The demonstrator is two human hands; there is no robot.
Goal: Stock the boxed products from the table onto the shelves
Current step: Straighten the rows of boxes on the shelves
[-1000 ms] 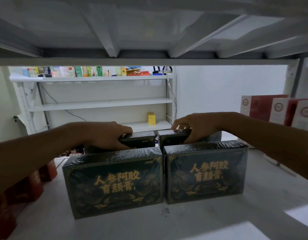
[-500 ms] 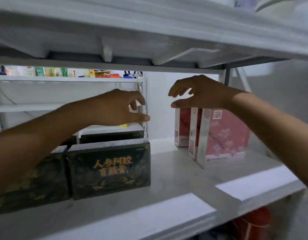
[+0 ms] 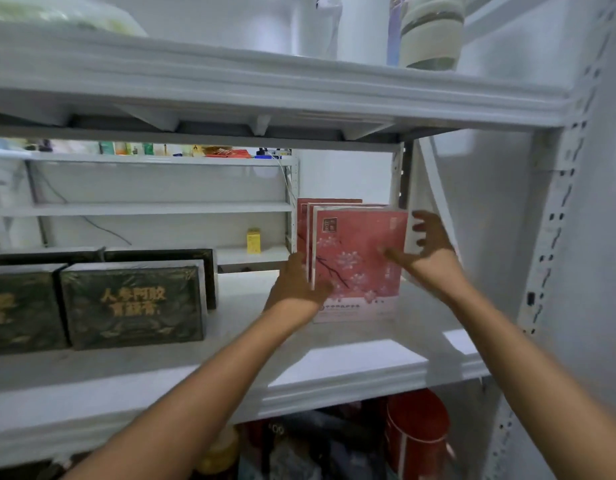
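Observation:
Three pink boxes with a blossom print [image 3: 358, 268] stand upright, one behind the other, at the right end of the white shelf [image 3: 334, 362]. My left hand [image 3: 296, 284] clasps the front pink box at its left edge, fingers tucked behind it and thumb on its face. My right hand [image 3: 429, 251] straddles the same box's right edge, thumb on the front and spread fingers curled round the side. Dark green boxes with gold lettering [image 3: 133, 306] stand in two rows at the left of the shelf.
The upper shelf [image 3: 265, 88] hangs low over the boxes and carries jars. A perforated white post [image 3: 556, 237] bounds the right side. A red canister [image 3: 417, 431] sits on the level below. Behind stands another white rack [image 3: 161, 207] with a small yellow box [image 3: 253, 240].
Both hands left the dark green boxes, swung right and came down onto the front pink box. The view turned right with them.

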